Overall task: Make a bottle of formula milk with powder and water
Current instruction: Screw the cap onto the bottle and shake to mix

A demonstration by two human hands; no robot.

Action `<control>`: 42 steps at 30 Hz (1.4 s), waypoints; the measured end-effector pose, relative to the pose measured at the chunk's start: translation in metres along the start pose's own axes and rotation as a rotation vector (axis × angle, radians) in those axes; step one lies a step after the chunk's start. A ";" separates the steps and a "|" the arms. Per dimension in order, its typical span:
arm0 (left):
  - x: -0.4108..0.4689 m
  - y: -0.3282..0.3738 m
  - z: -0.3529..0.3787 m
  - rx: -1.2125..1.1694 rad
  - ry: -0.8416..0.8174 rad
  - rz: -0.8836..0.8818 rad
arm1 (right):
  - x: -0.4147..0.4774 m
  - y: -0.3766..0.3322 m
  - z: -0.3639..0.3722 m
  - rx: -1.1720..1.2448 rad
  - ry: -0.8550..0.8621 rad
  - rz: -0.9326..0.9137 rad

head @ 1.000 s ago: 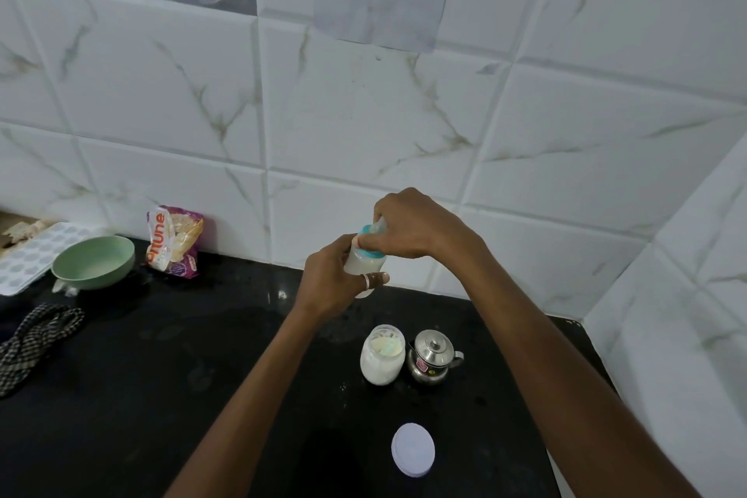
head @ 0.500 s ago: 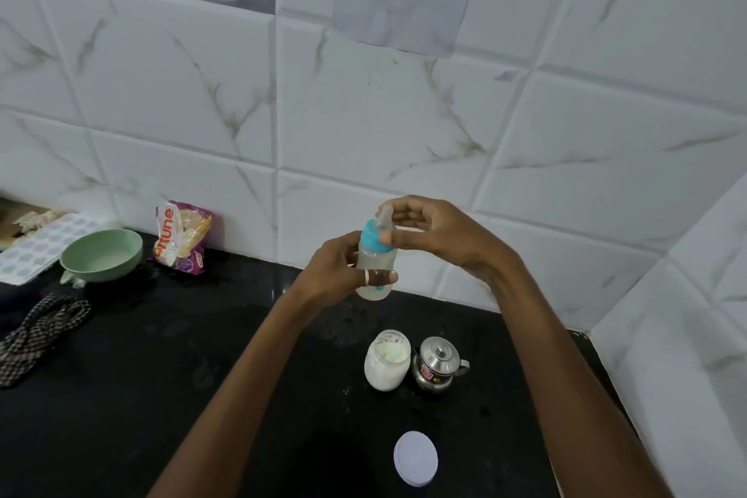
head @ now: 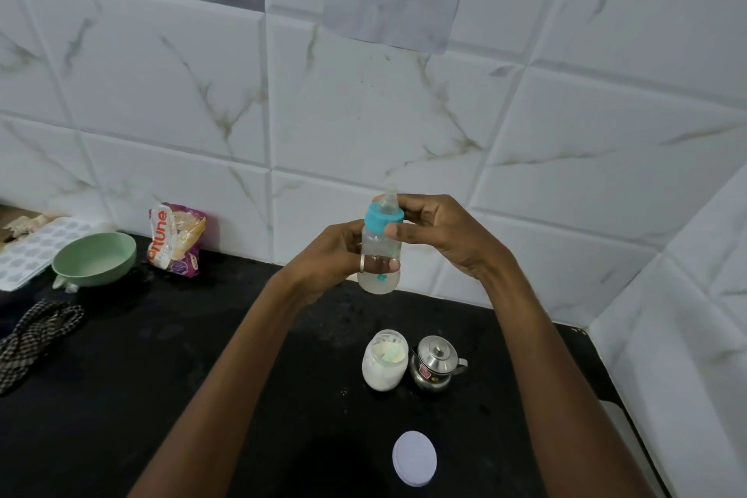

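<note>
You held the small clear plastic baby bottle [head: 380, 246] in the air above the back edge of the black countertop [head: 161, 376], long axis upright, teat up. Your left hand [head: 335, 260] wrapped the lower body from the left, fingers curled round its front. Your right hand [head: 444, 231] came in from the right, thumb and fingers closed on the blue screw collar [head: 383, 219]. Both grips sat on one vertical axis, right above left. Judgement: any tightening turns about that axis, with the left hand as anchor. The open clear jar of white powder [head: 384, 367] and the small steel lidded pot [head: 434, 362] stood below, toward the countertop's right end.
</note>
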State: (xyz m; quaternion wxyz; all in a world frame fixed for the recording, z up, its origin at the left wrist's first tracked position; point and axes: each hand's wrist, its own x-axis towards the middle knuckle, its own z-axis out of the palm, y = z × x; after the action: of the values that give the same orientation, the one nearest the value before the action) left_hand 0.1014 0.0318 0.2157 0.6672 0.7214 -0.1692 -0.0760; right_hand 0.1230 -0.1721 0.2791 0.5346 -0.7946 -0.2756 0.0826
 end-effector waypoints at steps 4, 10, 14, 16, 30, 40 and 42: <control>-0.001 0.000 -0.002 0.011 -0.041 -0.016 | 0.002 -0.005 -0.008 -0.010 -0.031 0.020; 0.004 0.002 0.005 0.007 0.010 0.008 | 0.002 0.003 -0.006 -0.046 0.008 0.033; 0.009 -0.003 0.010 0.084 0.132 0.003 | 0.002 0.006 0.002 -0.062 0.110 0.045; 0.012 -0.004 0.016 0.155 0.234 0.009 | 0.003 0.006 0.009 -0.080 0.192 0.064; 0.017 0.007 0.021 0.212 0.280 -0.014 | -0.003 0.012 0.022 0.212 0.323 -0.005; 0.020 0.009 0.034 0.286 0.416 0.036 | 0.003 0.014 0.054 0.142 0.626 0.031; 0.019 0.015 0.023 0.162 0.254 -0.005 | 0.003 0.015 0.038 0.188 0.486 0.046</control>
State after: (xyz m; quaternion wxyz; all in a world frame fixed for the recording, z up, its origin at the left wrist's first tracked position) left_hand 0.1090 0.0030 0.2301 0.6226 0.7771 -0.0873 0.0282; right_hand 0.1146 -0.1437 0.2502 0.6545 -0.7441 -0.1119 -0.0734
